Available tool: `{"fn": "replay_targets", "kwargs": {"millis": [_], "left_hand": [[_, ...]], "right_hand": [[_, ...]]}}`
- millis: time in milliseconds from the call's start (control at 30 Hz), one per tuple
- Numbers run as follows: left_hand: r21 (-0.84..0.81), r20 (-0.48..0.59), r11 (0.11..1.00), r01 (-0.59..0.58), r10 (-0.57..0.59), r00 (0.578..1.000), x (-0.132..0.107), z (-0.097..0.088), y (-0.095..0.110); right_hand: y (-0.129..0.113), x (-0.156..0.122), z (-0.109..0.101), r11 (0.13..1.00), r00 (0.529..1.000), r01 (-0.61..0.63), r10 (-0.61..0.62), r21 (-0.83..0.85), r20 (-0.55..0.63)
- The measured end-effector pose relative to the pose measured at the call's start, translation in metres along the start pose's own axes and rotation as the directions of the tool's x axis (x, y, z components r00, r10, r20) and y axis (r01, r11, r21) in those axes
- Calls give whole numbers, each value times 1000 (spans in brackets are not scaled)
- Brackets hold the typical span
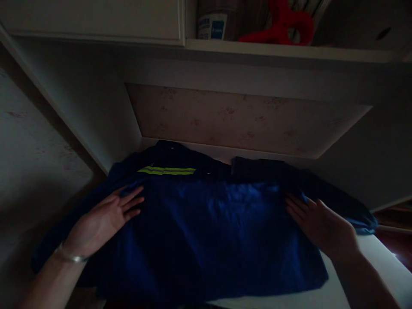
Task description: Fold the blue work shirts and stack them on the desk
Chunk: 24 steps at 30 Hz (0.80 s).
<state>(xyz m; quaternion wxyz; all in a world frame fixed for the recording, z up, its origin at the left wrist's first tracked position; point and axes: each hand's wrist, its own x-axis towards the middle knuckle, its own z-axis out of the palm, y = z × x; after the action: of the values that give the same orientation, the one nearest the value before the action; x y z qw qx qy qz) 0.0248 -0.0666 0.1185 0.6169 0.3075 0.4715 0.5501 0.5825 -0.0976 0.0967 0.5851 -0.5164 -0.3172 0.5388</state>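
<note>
A dark blue work garment (pixel 206 231) with a yellow-green reflective stripe (pixel 167 171) lies spread on a white surface (pixel 380 262) in a dim alcove. My left hand (pixel 106 216) rests flat on the garment's left part, fingers stretched toward the middle. A thin metal bangle (pixel 69 256) sits on that wrist. My right hand (pixel 317 219) lies on the garment's right part, fingers extended and pressed on a fold of the cloth. Neither hand grips anything.
White cabinet walls (pixel 90 116) close in the alcove on both sides, with a patterned back panel (pixel 238 116) behind. A shelf (pixel 289 49) above holds a labelled container (pixel 214 23) and a red plastic object (pixel 283 23). A dark floor (pixel 395 240) shows at right.
</note>
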Motion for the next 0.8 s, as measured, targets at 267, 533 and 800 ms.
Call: {"fn": "replay_targets", "kwargs": {"millis": [267, 533, 800], "left_hand": [[495, -275, 869, 11, 145, 950, 119, 22, -9], [178, -255, 852, 493, -444, 859, 32, -20, -69], [582, -338, 692, 428, -272, 901, 26, 20, -62]], "right_hand": [[6, 146, 34, 917, 984, -101, 35, -387, -173], [59, 95, -10, 807, 905, -419, 335, -416, -262], [52, 101, 34, 873, 929, -369, 349, -320, -119]]}}
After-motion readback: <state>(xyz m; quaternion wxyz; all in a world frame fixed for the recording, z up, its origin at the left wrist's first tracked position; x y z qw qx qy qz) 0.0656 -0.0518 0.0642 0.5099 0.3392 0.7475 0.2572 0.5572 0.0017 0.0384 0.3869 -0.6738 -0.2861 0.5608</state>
